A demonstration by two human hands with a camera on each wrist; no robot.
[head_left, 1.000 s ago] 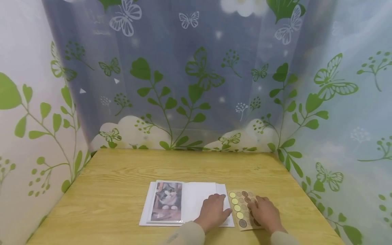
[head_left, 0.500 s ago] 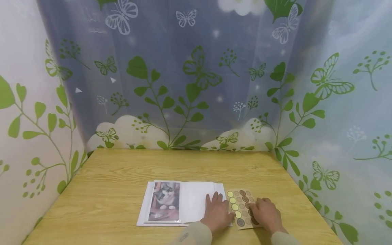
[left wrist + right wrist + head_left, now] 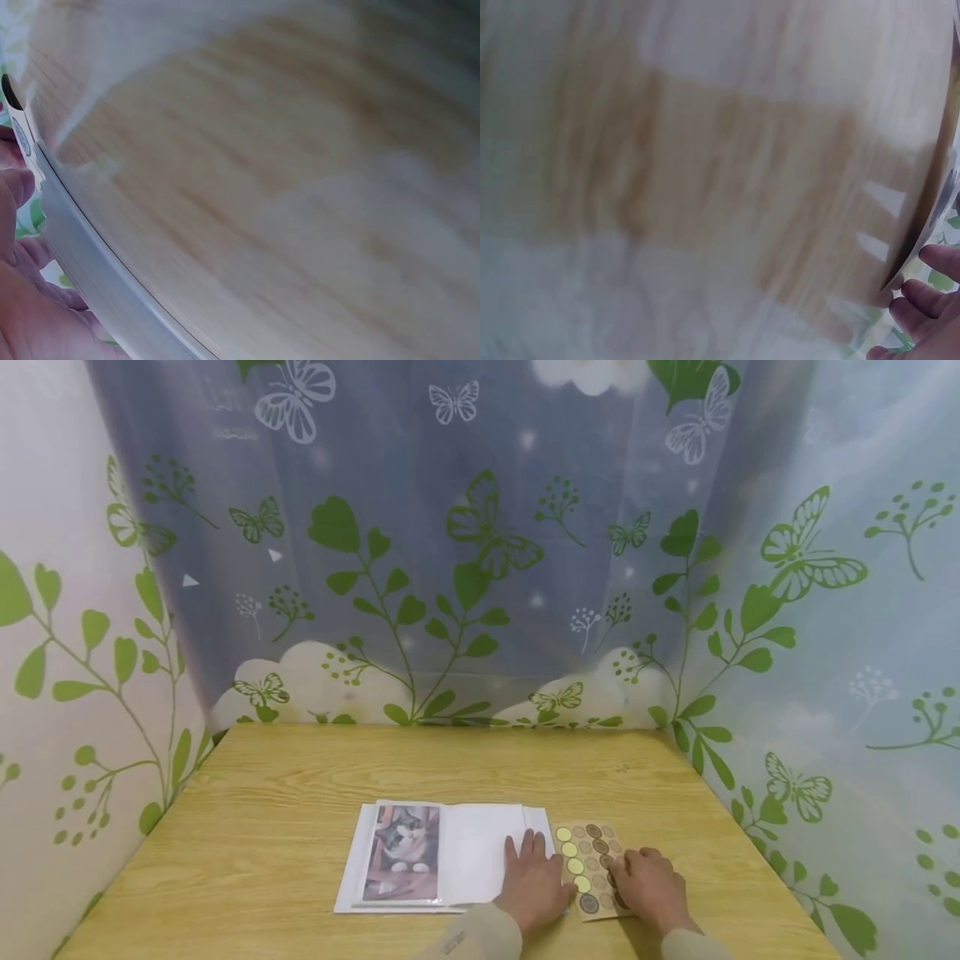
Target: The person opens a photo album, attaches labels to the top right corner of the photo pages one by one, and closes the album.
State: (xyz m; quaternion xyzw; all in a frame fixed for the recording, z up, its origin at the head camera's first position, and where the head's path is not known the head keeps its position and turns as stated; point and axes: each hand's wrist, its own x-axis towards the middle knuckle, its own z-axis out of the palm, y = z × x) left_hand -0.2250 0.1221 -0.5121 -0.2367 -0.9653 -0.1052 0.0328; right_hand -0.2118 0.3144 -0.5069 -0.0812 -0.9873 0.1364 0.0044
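Note:
An open photo album lies on the wooden table, with a cat photo in its left page and a plain white right page. My left hand rests on the right side of that page, fingers extended, its thumb by the left edge of a sticker sheet. Rows of round yellow, tan and brown stickers cover this sheet. With curled fingers my right hand grips the sheet's right side, hiding some stickers. In the right wrist view, fingertips meet the sheet's slightly raised edge.
The wooden table extends behind and to both sides of the album. A printed curtain with leaves and butterflies hangs around its back and sides.
My left hand has shifted a little to the right, its fingers turned more forward and its thumb now at the sticker sheet. The right hand stays at the sheet, its fingers slightly more drawn in.

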